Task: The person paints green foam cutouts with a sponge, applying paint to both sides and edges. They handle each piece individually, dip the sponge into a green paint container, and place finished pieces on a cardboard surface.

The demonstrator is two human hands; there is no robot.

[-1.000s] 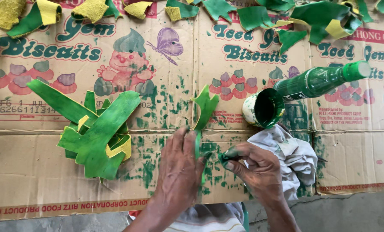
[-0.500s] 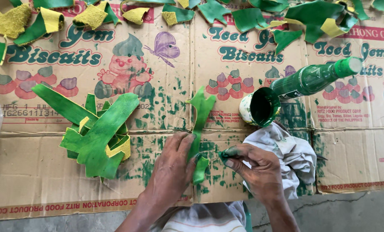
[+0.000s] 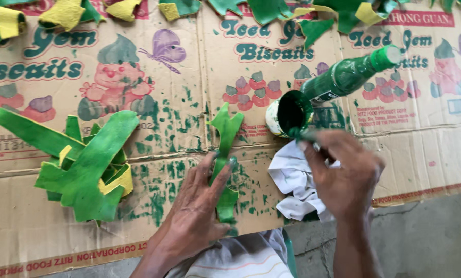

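Note:
My left hand (image 3: pixel 197 203) lies flat on the cardboard, fingers pinning a long green-painted cut-out piece (image 3: pixel 226 154) that forks at its far end. My right hand (image 3: pixel 344 172) is closed around a small paint-covered tool whose green tip (image 3: pixel 298 134) reaches the rim of a white cup of green paint (image 3: pixel 287 116). The tool itself is mostly hidden by my fingers. A crumpled white cloth (image 3: pixel 295 180) lies under my right hand.
A green-smeared bottle (image 3: pixel 351 74) lies tilted behind the cup. A pile of painted green and yellow cut-outs (image 3: pixel 83 164) sits at the left. More green and yellow pieces (image 3: pixel 271 10) line the far edge of the flattened cardboard (image 3: pixel 153 103). Grey floor (image 3: pixel 426 237) lies at bottom right.
My right hand has moved from the cut-out up to the paint cup. My left hand still holds the piece down. The camera has shifted closer.

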